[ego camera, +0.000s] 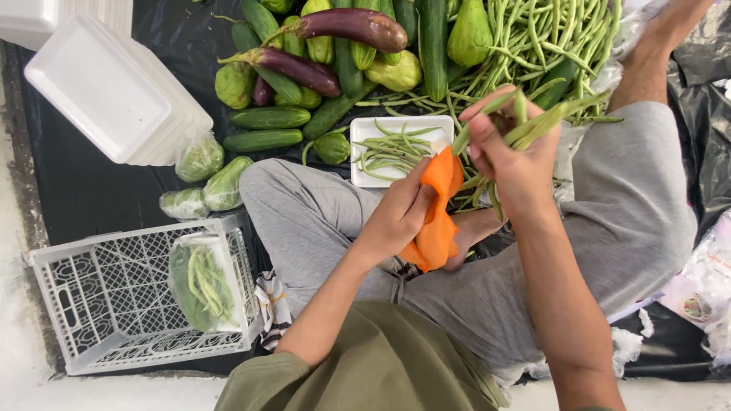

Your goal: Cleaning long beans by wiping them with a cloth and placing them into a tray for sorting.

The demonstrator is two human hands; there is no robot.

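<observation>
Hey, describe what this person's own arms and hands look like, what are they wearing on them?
Both arms are bare from the upper arm down. The left hand and right hand have no gloves, and no rings, watch or bracelet show. Short olive-green sleeves of a T-shirt end above the elbow. Nails look short and unpainted, as far as the view shows.

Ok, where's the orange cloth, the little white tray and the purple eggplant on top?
orange cloth (438,228), head view, middle of the fabric.
white tray (364,125), head view, bare top-left corner.
purple eggplant (358,27), head view, middle of its body.
</observation>
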